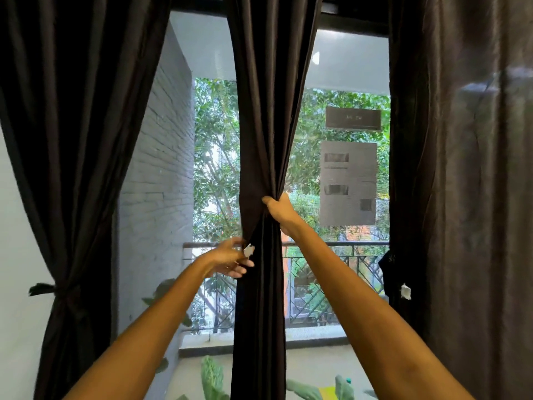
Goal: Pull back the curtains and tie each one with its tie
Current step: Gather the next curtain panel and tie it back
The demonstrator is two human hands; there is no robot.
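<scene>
Three dark brown curtains hang before a large window. The middle curtain [265, 111] is bunched at mid height, where my right hand [278, 207] grips the gathered fabric. My left hand [230, 259] is lower and to the left, at the curtain's left edge, with fingers spread near a small white tag [249, 250]; whether it holds the tie is unclear. The left curtain [75, 140] is drawn in by a dark tie [54, 290]. The right curtain [461, 168] hangs loose, with a dark tie [388, 272] and white tag [405, 292] dangling at its left edge.
Behind the glass are a grey brick wall [161, 168], a balcony railing [317, 249] and trees. Paper notices [348, 183] are stuck on the right pane. Green plant leaves [213, 379] stand below the window.
</scene>
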